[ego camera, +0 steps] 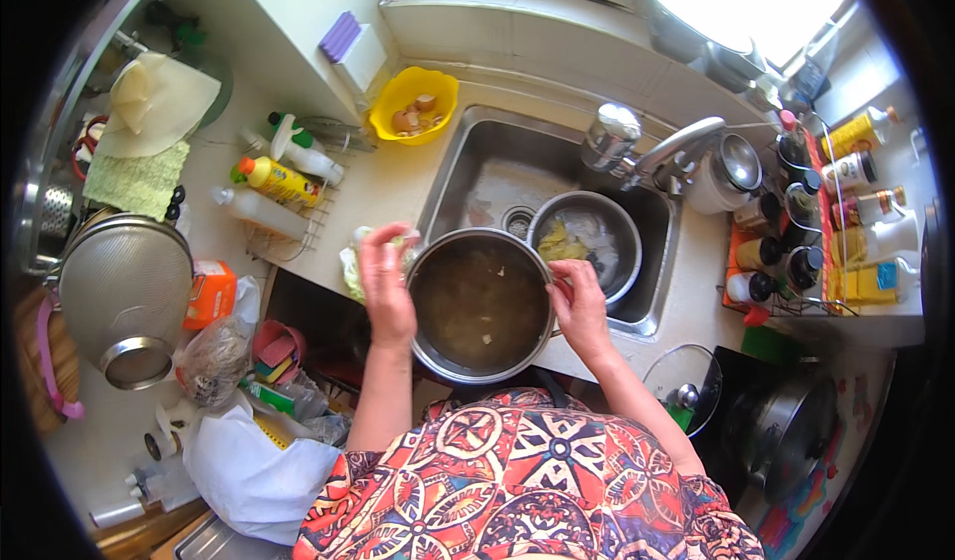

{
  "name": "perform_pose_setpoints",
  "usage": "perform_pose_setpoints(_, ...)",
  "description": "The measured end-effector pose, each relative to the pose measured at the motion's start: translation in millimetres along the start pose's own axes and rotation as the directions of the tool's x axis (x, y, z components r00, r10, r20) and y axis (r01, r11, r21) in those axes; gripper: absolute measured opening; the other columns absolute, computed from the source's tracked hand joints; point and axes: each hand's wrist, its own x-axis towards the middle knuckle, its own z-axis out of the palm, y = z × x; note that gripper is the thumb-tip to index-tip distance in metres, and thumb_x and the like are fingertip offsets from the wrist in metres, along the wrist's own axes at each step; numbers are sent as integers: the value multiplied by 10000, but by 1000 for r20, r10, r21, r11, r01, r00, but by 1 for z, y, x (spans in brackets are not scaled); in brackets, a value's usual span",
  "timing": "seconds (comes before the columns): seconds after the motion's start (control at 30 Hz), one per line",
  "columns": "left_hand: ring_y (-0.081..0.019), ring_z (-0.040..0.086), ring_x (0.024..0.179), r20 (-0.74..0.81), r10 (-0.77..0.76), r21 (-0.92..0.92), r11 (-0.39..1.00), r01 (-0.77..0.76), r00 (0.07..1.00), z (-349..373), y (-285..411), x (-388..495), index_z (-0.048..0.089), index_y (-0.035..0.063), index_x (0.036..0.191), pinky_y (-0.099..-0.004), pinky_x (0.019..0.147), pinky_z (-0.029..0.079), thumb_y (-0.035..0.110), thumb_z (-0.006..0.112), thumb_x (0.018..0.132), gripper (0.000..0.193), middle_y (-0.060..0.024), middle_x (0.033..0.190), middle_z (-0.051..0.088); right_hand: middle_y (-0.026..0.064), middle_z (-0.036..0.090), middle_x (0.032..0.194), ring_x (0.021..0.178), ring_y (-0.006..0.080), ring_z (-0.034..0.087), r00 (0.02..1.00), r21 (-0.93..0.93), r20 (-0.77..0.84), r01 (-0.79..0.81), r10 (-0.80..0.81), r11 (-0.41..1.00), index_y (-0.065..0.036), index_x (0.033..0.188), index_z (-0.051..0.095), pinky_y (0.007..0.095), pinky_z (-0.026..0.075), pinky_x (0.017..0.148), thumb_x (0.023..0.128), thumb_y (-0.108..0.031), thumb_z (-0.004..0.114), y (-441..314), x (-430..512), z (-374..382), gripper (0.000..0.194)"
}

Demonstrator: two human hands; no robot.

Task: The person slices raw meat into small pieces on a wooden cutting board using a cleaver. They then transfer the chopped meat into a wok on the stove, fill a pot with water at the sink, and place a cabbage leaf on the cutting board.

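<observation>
A large metal pot (481, 306) holding murky brownish liquid with small pale bits is at the sink's near edge, close to my body. At its right rim, my right hand (580, 299) grips the side of the pot with thumb and fingers. My left hand (388, 284) is raised beside the left rim, fingers apart, holding nothing that I can see. Behind it lies a piece of pale green leafy vegetable (352, 265), partly hidden. A smaller metal bowl (634, 261) in the sink contains yellowish pieces and water.
The steel sink (462, 150) has a curved faucet (683, 142) at its back right. A yellow basin (380, 116) with eggshells stands back left, near bottles on a wire rack (317, 228). A glass lid (660, 373) and a dark pot (783, 441) are at right, below seasoning bottles.
</observation>
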Motion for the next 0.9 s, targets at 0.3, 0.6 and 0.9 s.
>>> perform_pose_setpoints(0.3,-359,386,1359,5,-217,996,88,14,976,-165,-37,50,331,230,1520,-534,1108,333,439,822,770,920,-223,1453,358,195,583,1151,1023,332,616,959,-141,87,-255,269,956,-2,1217,549,397,512,888,885,-155,692,17,-5,2,392)
perform_pose_setpoints(0.6,-581,103,1447,-514,-506,795,23,607,692,-108,-100,77,55,438,1573,-609,1140,268,636,885,529,1349,-331,1599,-111,139,628,1201,1025,227,651,760,-29,252,-613,600,789,-87,1369,463,360,550,825,928,-300,693,9,-7,-3,541)
perform_pose_setpoints(0.9,-431,420,1346,-335,-395,855,255,452,855,-152,-116,70,396,294,1457,-517,984,469,300,845,632,940,-251,1472,425,127,556,1296,968,242,669,531,217,582,-831,615,512,-99,1477,356,407,625,750,902,-120,515,-9,7,-25,597)
